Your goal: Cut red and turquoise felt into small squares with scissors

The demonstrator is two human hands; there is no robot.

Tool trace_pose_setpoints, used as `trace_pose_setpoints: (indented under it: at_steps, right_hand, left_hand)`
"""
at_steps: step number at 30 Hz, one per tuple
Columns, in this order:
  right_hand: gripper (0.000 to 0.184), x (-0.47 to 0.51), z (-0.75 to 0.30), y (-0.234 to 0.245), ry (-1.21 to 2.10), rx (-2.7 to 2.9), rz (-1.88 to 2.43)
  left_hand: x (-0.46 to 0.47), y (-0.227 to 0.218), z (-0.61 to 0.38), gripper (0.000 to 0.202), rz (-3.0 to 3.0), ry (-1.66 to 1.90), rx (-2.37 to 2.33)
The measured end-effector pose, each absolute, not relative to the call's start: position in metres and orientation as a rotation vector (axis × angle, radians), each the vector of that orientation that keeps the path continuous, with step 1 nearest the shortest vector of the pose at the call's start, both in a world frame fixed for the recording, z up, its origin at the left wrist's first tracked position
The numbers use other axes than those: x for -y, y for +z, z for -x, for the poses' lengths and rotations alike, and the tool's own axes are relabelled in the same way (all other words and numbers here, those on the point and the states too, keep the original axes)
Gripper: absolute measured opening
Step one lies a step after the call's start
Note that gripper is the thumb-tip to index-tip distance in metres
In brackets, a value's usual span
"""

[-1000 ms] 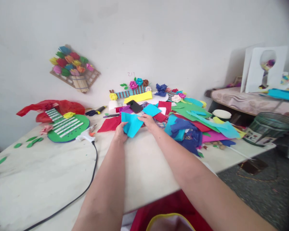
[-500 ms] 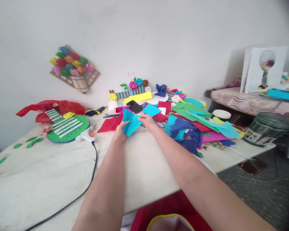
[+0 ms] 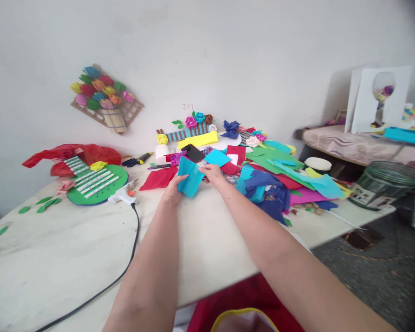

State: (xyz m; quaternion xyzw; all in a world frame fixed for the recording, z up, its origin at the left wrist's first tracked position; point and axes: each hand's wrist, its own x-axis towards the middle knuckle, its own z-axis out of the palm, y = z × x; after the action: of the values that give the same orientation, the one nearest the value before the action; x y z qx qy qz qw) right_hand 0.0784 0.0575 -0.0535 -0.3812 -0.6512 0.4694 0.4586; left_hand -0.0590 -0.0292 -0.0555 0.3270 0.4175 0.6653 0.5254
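Observation:
Both my hands reach out to the far middle of the table and hold one light blue sheet of paper [image 3: 190, 179]. My left hand [image 3: 172, 191] pinches its lower left edge. My right hand [image 3: 212, 174] grips its upper right corner. The sheet stands folded and partly upright between them, just above the pale tabletop [image 3: 207, 240]. A red sheet [image 3: 158, 178] lies flat just left of it.
A heap of coloured paper [image 3: 280, 180] covers the right side. A glue gun [image 3: 122, 194] with a black cord [image 3: 124, 272] lies left, beside a green paper guitar [image 3: 97, 180]. Paper flowers [image 3: 193, 129] stand by the wall. A glass jar [image 3: 383, 184] sits past the table's right edge.
The light blue sheet has been folded narrower and tipped more upright between my hands. Both hands stayed at about the same spot.

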Motion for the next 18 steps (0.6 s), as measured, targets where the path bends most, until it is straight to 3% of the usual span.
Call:
trace_pose_setpoints:
  at_steps: [6, 18]
  right_hand:
    - [0.031, -0.0676, -0.0808, -0.0577, 0.717, 1.797, 0.843]
    - [0.033, -0.0613, -0.0804, -0.0530, 0.760, 1.767, 1.040]
  left_hand:
    - [0.0291, -0.0567, 0.0601, 0.050, -0.819, 1.567, -0.984]
    - [0.0290, -0.0556, 0.0605, 0.059, -1.028, 1.500, -0.996]
